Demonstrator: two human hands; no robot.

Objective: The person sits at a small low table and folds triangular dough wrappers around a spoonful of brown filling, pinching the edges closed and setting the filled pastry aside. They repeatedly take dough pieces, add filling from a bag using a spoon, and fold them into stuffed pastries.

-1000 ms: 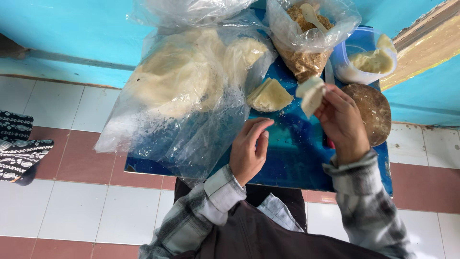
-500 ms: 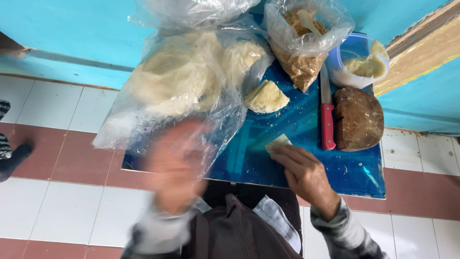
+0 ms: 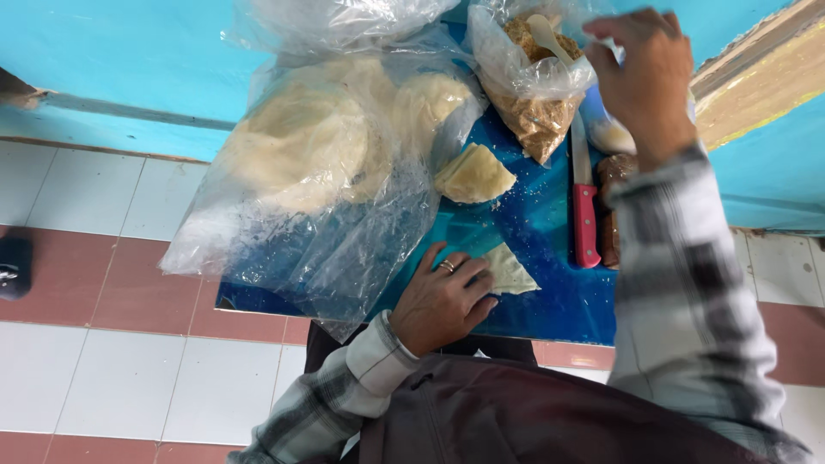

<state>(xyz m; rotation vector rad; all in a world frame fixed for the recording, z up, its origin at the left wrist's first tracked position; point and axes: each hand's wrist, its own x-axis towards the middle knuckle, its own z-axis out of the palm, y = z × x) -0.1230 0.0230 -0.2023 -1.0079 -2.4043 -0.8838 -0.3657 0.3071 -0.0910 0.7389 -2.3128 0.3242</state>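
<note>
A large clear bag (image 3: 318, 172) of flat dough sheets covers the blue tabletop's (image 3: 550, 301) left edge. The left hand (image 3: 443, 301) presses a folded dough piece (image 3: 509, 271); the right hand (image 3: 644, 73) pinches at the crumb bag (image 3: 537, 94), beside the red-handled knife (image 3: 586, 202).

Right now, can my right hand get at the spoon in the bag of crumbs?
Probably yes: the right hand hovers beside the white spoon, which sticks up from the open bag, with nothing between them.

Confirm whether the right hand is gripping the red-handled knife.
No: the red-handled knife lies untouched on the blue board, while the right hand is raised above it.
</note>
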